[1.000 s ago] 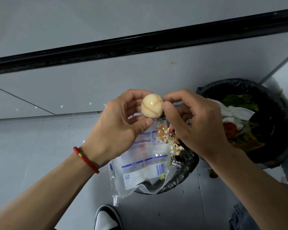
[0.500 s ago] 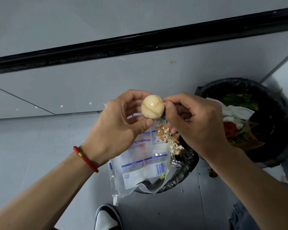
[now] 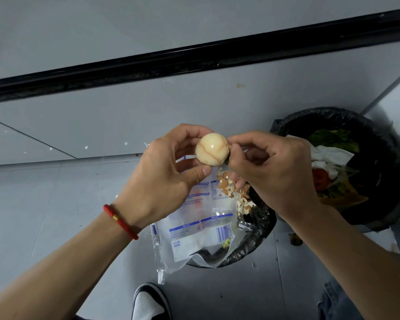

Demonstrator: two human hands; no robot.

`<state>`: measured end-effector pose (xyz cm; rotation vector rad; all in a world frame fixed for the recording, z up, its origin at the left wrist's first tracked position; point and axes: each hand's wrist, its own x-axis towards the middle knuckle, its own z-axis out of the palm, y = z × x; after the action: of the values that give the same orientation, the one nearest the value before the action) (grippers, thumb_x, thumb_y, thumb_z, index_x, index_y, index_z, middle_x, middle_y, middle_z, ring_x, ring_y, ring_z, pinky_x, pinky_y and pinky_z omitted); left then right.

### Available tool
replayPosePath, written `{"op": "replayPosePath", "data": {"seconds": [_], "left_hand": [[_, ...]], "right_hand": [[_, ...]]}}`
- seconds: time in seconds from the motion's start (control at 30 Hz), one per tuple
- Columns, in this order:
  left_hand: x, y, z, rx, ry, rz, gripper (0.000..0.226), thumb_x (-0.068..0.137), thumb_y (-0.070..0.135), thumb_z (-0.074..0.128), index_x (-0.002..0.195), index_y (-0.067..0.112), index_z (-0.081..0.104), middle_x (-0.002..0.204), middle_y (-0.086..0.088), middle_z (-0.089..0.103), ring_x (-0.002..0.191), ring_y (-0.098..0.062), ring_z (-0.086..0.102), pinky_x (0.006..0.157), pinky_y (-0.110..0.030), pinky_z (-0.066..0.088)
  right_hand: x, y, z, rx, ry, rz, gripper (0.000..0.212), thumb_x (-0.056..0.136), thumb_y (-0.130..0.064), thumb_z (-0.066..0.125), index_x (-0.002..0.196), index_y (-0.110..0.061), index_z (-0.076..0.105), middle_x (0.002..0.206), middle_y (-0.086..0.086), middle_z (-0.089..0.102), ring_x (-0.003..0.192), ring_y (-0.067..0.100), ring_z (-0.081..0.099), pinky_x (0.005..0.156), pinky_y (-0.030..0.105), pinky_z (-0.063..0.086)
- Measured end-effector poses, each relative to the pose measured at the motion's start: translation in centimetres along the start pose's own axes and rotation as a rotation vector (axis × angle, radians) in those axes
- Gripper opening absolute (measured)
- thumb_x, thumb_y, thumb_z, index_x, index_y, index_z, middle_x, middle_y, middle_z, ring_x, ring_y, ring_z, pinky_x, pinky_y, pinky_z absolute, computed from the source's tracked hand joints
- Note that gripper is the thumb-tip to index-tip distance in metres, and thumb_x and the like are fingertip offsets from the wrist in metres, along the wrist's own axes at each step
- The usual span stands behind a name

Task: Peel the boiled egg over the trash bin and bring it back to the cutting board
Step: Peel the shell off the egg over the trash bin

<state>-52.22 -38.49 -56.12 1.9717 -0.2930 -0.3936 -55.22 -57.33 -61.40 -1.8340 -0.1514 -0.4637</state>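
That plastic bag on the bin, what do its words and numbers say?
Plastic bag: blue label bars and lines of small print, all too blurred to read.
Barcode on the bag: stripes show, but its digits are too small to read.
No other writing shows anywhere.

Glossy smooth egg [image 3: 212,149]; crinkly plastic bin liner [image 3: 261,229].

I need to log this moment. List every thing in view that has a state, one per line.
boiled egg: mostly peeled, held above the bins
left hand: grips the egg
right hand: fingertips pinch at the egg's right edge
eggshell pieces: broken, lying on the plastic bag
plastic bag: empty, crumpled over the near bin
near trash bin: lined, open
far trash bin: lined, open, holding food scraps
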Motion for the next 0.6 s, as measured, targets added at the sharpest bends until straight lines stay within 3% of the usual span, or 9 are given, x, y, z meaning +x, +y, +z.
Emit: {"op": "replayPosePath", "data": {"seconds": [0.23,0.4,0.6], "left_hand": [[0.07,0.24,-0.08,-0.049,-0.005,-0.029,0.045,0.086,-0.015,0.069,0.123,0.01,0.062,0.113,-0.004,0.075,0.105,-0.012,0.072,0.092,-0.026,0.058],[-0.03,0.22,-0.01,-0.19,-0.046,-0.086,0.046,0.088,-0.017,0.064,0.129,0.003,0.061,0.119,-0.015,0.074,0.112,-0.028,0.072,0.1,-0.031,0.057],[-0.2,0.69,0.72,-0.244,-0.039,-0.124,0.054,0.072,0.01,0.081,0.123,0.006,0.066,0.112,-0.014,0.078,0.098,-0.02,0.075,0.09,-0.027,0.059]], "right_hand": [[0.1,-0.2,-0.02,0.111,0.003,0.108,0.014,0.096,-0.003,0.066,0.095,-0.007,0.079,0.056,0.002,0.072,0.038,0.012,0.066,0.042,0.027,0.057],[0.39,-0.48,-0.1,0.2,0.041,0.211,0.016,0.098,0.001,0.063,0.09,-0.006,0.076,0.053,0.01,0.07,0.036,0.014,0.065,0.04,0.022,0.053],[0.37,-0.4,0.1,0.27,0.006,0.275,0.017,0.098,0.001,0.063,0.084,-0.003,0.072,0.058,0.013,0.071,0.036,0.017,0.064,0.039,0.022,0.052]]}}
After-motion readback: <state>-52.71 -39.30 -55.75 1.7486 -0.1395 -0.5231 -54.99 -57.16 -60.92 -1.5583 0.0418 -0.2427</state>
